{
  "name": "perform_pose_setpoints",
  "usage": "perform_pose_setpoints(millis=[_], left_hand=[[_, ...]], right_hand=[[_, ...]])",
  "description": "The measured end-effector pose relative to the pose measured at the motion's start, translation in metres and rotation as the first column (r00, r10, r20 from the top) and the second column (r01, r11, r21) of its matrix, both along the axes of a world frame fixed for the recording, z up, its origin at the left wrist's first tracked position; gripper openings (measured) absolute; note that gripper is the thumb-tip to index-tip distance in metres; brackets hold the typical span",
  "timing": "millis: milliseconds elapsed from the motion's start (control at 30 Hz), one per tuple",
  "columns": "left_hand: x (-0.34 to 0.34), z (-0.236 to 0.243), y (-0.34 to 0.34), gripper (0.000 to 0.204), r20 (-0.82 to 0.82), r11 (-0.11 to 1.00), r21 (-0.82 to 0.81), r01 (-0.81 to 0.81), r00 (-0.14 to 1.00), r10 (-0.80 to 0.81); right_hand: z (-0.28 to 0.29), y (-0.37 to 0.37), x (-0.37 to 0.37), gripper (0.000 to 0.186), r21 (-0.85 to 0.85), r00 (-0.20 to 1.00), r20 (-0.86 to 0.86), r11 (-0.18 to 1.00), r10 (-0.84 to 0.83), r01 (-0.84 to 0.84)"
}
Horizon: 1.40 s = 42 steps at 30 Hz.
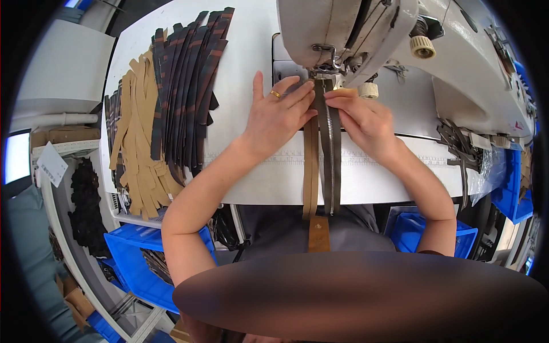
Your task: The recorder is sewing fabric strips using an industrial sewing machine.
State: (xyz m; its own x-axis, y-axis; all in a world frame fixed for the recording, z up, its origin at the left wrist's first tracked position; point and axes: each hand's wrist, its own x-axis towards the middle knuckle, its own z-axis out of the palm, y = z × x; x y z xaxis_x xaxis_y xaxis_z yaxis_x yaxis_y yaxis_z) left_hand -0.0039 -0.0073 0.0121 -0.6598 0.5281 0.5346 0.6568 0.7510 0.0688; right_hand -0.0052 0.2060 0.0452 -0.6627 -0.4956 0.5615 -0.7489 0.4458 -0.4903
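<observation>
A long dark brown zipper [336,154] with silver metal teeth runs from under the presser foot [327,75] of a white sewing machine [343,23] toward me. Beside it, on its left, lies a narrow tan strip [310,166]. My left hand [280,111], with a gold ring, rests with fingers stretched and partly spread, their tips touching the strip and the zipper's left side near the foot. At the zipper's right edge, my right hand [363,117] pinches with thumb and forefinger. A small tan edge shows by its fingertips.
Piles of tan strips [137,131] and dark striped strips [189,80] lie at the table's left. Dark zipper pieces [457,143] sit at the right edge. Blue bins [128,257] stand below at both sides. A brown tab with a snap [319,234] hangs at the front edge.
</observation>
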Motion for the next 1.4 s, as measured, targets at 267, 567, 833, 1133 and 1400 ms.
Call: perform_pose_setpoints(millis=[267,567,833,1133,1400], left_hand=[[0.005,-0.003,-0.001,0.024,0.072,0.997,0.043,-0.058,0.996,0.055],[0.005,0.002,0.001,0.029,0.146,0.988,0.129,-0.081,0.987,0.062],[0.002,-0.003,0.002,0.028,0.067,0.995,0.086,-0.049,0.997,0.043],[0.002,-0.007,-0.005,0.027,0.068,0.994,0.071,-0.077,0.995,0.072],[0.0,-0.011,0.004,0.025,-0.025,0.999,0.039,-0.031,0.999,0.032]], right_hand=[[-0.025,-0.007,-0.002,0.022,0.027,0.999,-0.05,1.0,0.009,-0.008],[-0.026,-0.011,-0.005,0.023,0.083,0.996,-0.092,0.996,-0.002,0.01],[-0.028,-0.007,-0.004,0.026,0.135,0.995,-0.098,0.99,-0.022,0.035],[-0.016,-0.017,-0.001,0.031,0.263,0.984,-0.176,0.963,-0.016,0.063],[-0.013,-0.011,0.005,0.034,0.326,0.965,-0.261,0.94,-0.009,0.097]])
